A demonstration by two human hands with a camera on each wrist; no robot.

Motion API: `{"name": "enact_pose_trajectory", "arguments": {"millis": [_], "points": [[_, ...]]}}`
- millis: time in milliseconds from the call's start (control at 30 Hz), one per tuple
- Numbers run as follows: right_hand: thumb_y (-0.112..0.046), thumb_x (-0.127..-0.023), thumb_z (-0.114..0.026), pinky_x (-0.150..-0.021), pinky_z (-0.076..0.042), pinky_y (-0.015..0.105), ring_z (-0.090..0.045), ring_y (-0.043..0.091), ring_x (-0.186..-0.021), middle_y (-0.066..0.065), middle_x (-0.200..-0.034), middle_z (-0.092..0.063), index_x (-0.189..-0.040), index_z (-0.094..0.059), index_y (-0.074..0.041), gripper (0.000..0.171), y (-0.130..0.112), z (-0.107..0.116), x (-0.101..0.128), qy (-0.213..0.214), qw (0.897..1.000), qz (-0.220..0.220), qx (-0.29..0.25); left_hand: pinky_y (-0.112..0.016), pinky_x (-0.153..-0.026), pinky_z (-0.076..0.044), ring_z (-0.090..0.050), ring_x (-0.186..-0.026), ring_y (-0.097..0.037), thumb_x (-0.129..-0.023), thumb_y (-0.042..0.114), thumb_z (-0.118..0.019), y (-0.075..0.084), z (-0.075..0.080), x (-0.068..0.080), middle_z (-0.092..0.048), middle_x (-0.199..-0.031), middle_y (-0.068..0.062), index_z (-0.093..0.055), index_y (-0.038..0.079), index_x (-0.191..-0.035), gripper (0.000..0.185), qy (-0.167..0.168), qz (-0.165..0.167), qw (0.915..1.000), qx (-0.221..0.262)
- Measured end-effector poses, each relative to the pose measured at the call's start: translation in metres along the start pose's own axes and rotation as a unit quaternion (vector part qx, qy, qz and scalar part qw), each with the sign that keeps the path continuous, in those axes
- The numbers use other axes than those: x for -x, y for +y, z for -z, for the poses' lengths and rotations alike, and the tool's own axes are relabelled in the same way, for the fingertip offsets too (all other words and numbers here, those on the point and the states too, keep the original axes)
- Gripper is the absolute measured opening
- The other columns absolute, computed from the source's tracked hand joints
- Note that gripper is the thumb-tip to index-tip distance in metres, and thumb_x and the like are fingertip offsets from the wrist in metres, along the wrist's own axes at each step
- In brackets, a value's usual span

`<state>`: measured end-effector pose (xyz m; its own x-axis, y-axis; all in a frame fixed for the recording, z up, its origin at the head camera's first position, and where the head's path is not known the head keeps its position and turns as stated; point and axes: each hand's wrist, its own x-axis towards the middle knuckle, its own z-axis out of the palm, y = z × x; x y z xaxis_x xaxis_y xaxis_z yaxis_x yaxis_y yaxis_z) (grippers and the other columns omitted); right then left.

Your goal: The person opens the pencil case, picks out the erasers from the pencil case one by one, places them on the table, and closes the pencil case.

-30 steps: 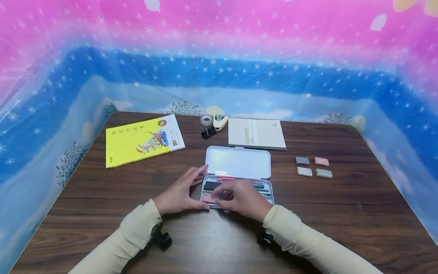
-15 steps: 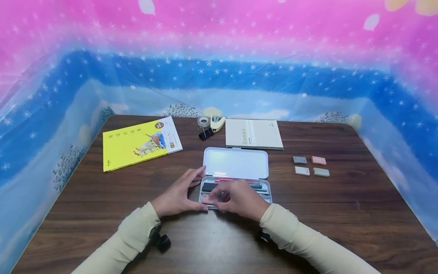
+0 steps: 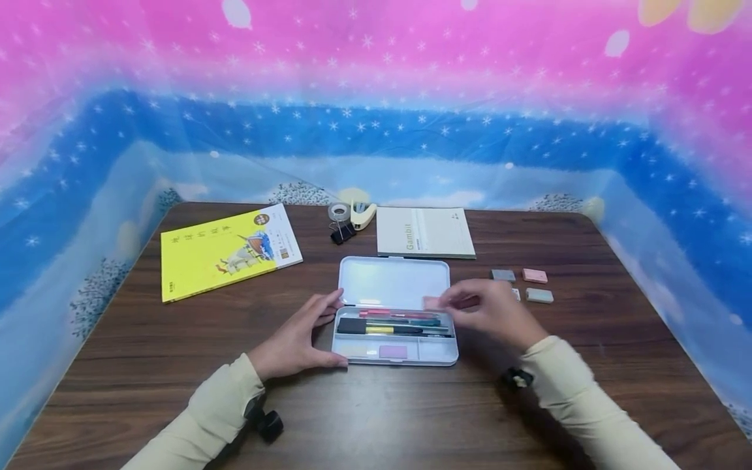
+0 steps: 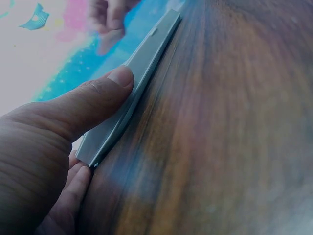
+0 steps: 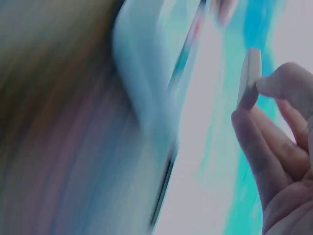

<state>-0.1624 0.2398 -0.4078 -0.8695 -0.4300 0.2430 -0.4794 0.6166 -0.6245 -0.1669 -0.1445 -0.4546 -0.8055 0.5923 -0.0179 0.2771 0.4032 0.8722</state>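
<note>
- My left hand (image 3: 296, 339) rests against the left end of the open pencil case (image 3: 393, 356), thumb along the front corner and fingers (image 3: 329, 303) curled round the far corner, so it grips the case on the table (image 3: 176, 365).
- In the left wrist view I see the thumb (image 4: 105, 93) pressed on the case's edge (image 4: 142, 63).
- My right hand (image 3: 490, 310) hovers above the case's right end, pinching a small pink eraser (image 3: 433, 302) between thumb and fingertips; the right wrist view shows the eraser (image 5: 250, 73) edge-on in that pinch, though it is blurred.
- Inside the case I see pens (image 3: 405, 321) in the long compartment and another pink eraser (image 3: 392, 351) in the front compartment.
- To the right lie more erasers (image 3: 531, 286), close together on the table.
- Farther back lie a yellow book (image 3: 226, 251), a notebook (image 3: 424, 232), a tape roll (image 3: 339, 211) and a binder clip (image 3: 342, 231).
</note>
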Motion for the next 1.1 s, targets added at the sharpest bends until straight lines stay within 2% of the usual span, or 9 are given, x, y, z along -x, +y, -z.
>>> {"name": "enact_pose_trajectory", "arguments": {"millis": [100,200,367,633,867,1000,1100], "points": [[0.003,-0.086,-0.083,-0.076,-0.065,0.026,-0.073,0.008,-0.087,-0.005,-0.098,-0.078,-0.099,-0.081,-0.017,0.024,0.038,0.026,0.020,0.021,0.999,-0.033,0.038,-0.043,-0.121,-0.040,-0.048,-0.146,-0.032,-0.079,0.031,-0.096,0.000,0.002,0.001,-0.043,-0.152,-0.010,-0.025,0.019,-0.168,0.114,0.000,-0.001,1.0000,-0.003],[0.005,-0.084,-0.083,-0.071,-0.065,0.025,-0.072,0.007,-0.084,-0.006,-0.095,-0.077,-0.096,-0.080,-0.018,0.026,0.070,0.042,0.042,0.024,0.995,-0.050,0.078,-0.042,-0.121,-0.040,-0.048,-0.145,-0.032,-0.079,0.031,-0.096,0.001,0.003,0.002,-0.043,-0.151,-0.010,-0.024,0.019,-0.168,0.115,-0.003,-0.003,1.0000,-0.004],[0.000,-0.086,-0.083,-0.069,-0.064,0.025,-0.072,0.004,-0.084,-0.009,-0.093,-0.077,-0.097,-0.080,-0.021,0.024,0.095,0.053,0.064,-0.002,0.993,-0.061,0.097,-0.041,-0.121,-0.040,-0.047,-0.146,-0.032,-0.079,0.031,-0.096,0.001,0.005,0.002,-0.043,-0.152,-0.010,-0.024,0.019,-0.168,0.115,-0.005,-0.002,1.0000,-0.008],[0.000,-0.088,-0.082,-0.074,-0.066,0.033,-0.073,0.015,-0.089,-0.002,-0.098,-0.077,-0.104,-0.080,-0.017,0.023,0.095,0.060,0.063,-0.016,0.988,-0.104,0.116,-0.043,-0.121,-0.040,-0.048,-0.145,-0.033,-0.079,0.031,-0.096,0.002,0.006,0.003,-0.043,-0.151,-0.011,-0.024,0.018,-0.168,0.115,0.001,0.001,1.0000,-0.008],[-0.002,-0.091,-0.081,-0.076,-0.066,0.037,-0.074,0.019,-0.092,0.000,-0.100,-0.077,-0.109,-0.079,-0.013,0.021,0.094,0.063,0.061,-0.024,0.989,-0.105,0.105,-0.040,-0.121,-0.040,-0.048,-0.145,-0.032,-0.078,0.028,-0.096,0.000,0.005,0.004,-0.043,-0.151,-0.011,-0.025,0.017,-0.168,0.115,0.004,-0.007,1.0000,-0.002],[-0.001,-0.089,-0.083,-0.074,-0.065,0.031,-0.073,0.014,-0.089,-0.001,-0.098,-0.077,-0.107,-0.079,-0.013,0.022,0.088,0.060,0.061,-0.001,0.989,-0.094,0.113,-0.043,-0.121,-0.040,-0.048,-0.145,-0.033,-0.079,0.030,-0.096,-0.001,0.003,0.003,-0.042,-0.152,-0.011,-0.024,0.017,-0.168,0.115,0.002,-0.003,1.0000,-0.002],[0.002,-0.086,-0.084,-0.072,-0.065,0.026,-0.073,0.010,-0.085,-0.001,-0.096,-0.077,-0.103,-0.079,-0.012,0.023,0.071,0.054,0.059,0.036,0.991,-0.067,0.109,-0.044,-0.121,-0.040,-0.049,-0.145,-0.032,-0.080,0.033,-0.095,0.000,0.001,-0.001,-0.043,-0.152,-0.011,-0.024,0.018,-0.168,0.115,-0.002,-0.004,1.0000,-0.006]]}}
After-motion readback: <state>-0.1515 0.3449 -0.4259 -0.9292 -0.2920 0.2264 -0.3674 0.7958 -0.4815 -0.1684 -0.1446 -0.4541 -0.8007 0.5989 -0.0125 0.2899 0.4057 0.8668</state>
